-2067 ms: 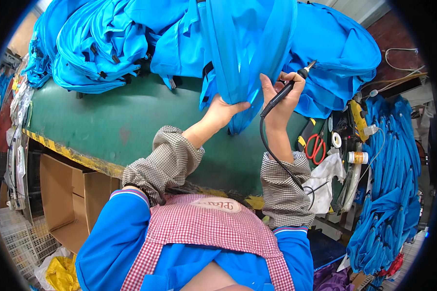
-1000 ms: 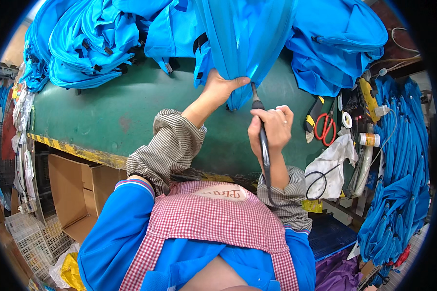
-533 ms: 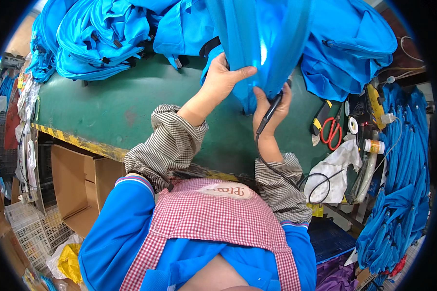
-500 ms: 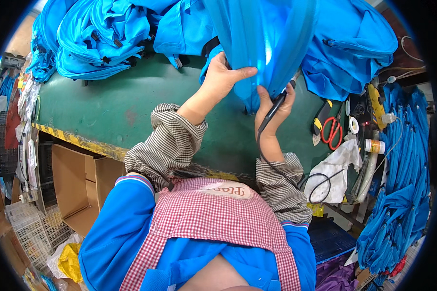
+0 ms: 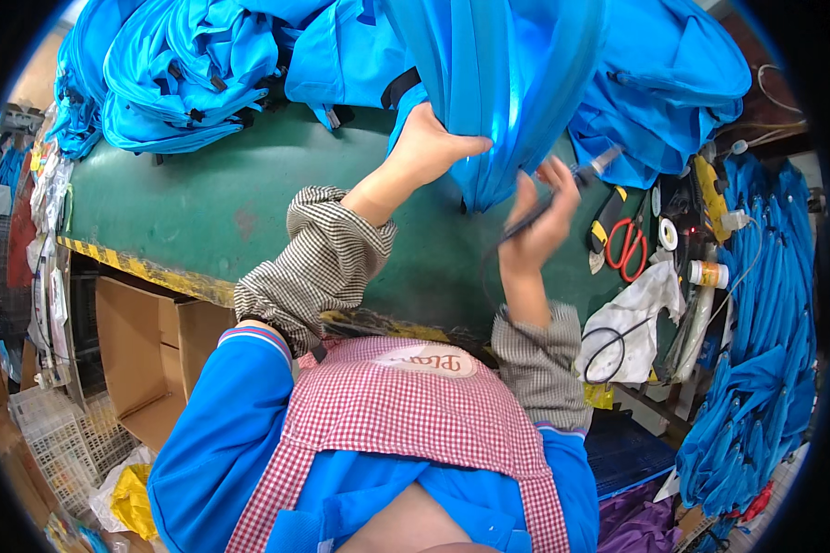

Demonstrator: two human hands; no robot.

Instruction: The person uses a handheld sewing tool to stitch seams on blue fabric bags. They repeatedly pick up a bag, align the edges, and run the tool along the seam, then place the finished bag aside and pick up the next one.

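My left hand [image 5: 426,147] grips the lower end of a hanging piece of blue fabric [image 5: 489,83], thumb stretched along its front and fingers behind. The fabric has long folded seams and narrows to a point over the green table. Just right of that point, my right hand [image 5: 544,226] is closed round a slim black corded tool [image 5: 585,173]. Its pale metal tip points up and right, apart from the held fabric. Motion blurs the tool and hand, and its exact kind cannot be made out. The cord [image 5: 609,343] loops down beside my right sleeve.
Bundled blue fabric pieces [image 5: 194,83] lie along the far side of the green table [image 5: 184,203]. At right are red-handled scissors [image 5: 625,249], a yellow-black cutter [image 5: 607,221], a white cloth [image 5: 632,313] and a small bottle [image 5: 707,274]. A cardboard box [image 5: 143,350] stands at lower left.
My right hand has drawn away from the fabric to the right, and the tool has swung so its tip points further right. My left hand still holds the fabric, nearly unmoved.
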